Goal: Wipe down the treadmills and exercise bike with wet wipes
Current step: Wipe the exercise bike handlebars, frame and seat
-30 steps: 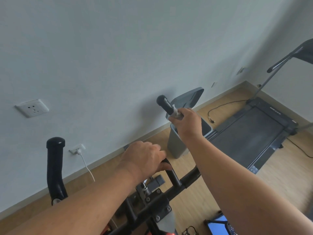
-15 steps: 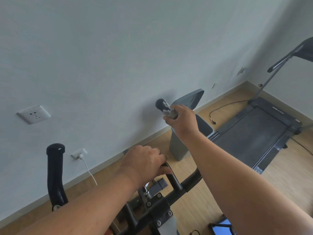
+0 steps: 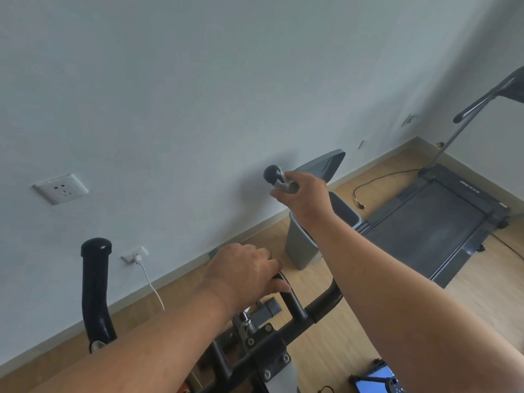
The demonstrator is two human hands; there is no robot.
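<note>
The exercise bike's black handlebar (image 3: 323,303) crosses the lower middle of the view. Its left grip (image 3: 95,287) stands upright, untouched. My left hand (image 3: 243,275) is closed around the inner loop of the handlebar. My right hand (image 3: 303,195) is wrapped round the right grip (image 3: 271,173) near its rounded tip, pressing a white wet wipe (image 3: 285,186) against it. Only the tip of that grip shows past my fingers. A treadmill (image 3: 425,222) lies flat on the floor at the right.
A grey bin (image 3: 300,248) with its lid (image 3: 326,165) up stands by the wall, behind my right arm. A white charger cable (image 3: 153,285) hangs from a low socket. A black cord (image 3: 377,182) lies on the wooden floor. A blue-screened device (image 3: 374,381) sits at bottom right.
My right hand slid the wipe up the right grip toward its tip, so less of the grip shows. My left hand stayed on the handlebar loop. The view tilted slightly up.
</note>
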